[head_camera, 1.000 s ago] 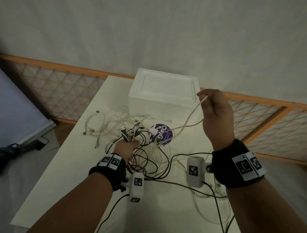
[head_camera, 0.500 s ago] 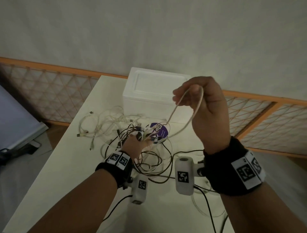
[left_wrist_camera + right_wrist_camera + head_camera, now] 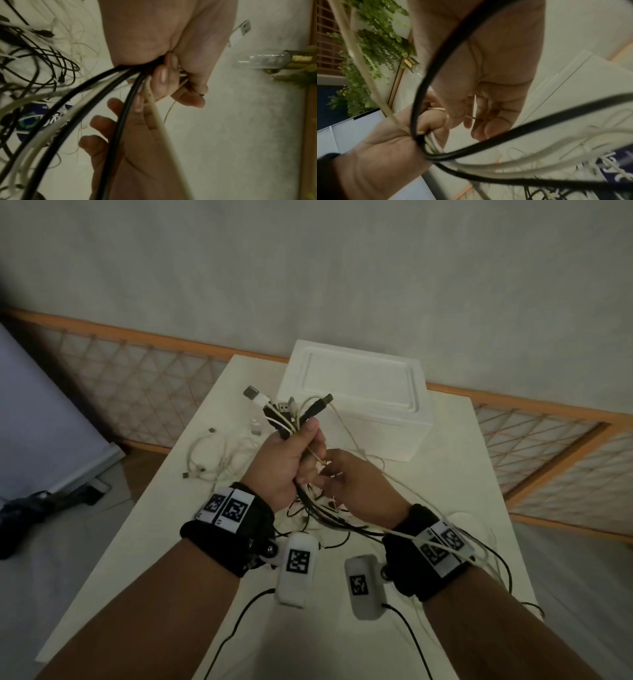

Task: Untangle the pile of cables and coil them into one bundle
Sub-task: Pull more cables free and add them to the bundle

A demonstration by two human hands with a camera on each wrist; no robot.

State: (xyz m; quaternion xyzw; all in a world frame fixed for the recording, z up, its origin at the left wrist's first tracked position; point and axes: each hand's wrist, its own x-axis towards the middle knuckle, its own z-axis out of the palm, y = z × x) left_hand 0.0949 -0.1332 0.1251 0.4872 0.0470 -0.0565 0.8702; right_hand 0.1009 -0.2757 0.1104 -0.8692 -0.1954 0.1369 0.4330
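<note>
My left hand [image 3: 284,463] is raised above the table and grips a bunch of black and white cables [image 3: 128,94], whose USB plug ends [image 3: 291,409] stick up above the fist. My right hand [image 3: 359,487] sits right beside it, thumb and forefinger pinching a thin cream cable [image 3: 469,116] just below the left fist, the other fingers loosely spread. The held cables hang down into a tangle [image 3: 329,518] on the table, and some strands drape over my right wrist. More white cables [image 3: 205,460] lie loose on the table at the left.
A white foam box [image 3: 359,405] stands at the back of the white table [image 3: 462,508]. A round blue-and-purple object [image 3: 29,121] lies under the tangle. An orange-framed lattice fence [image 3: 137,378] runs behind the table; the floor drops off on both sides.
My left hand has lifted off the table with the cable ends in its fist. My right hand has come down from its raised position to meet the left hand.
</note>
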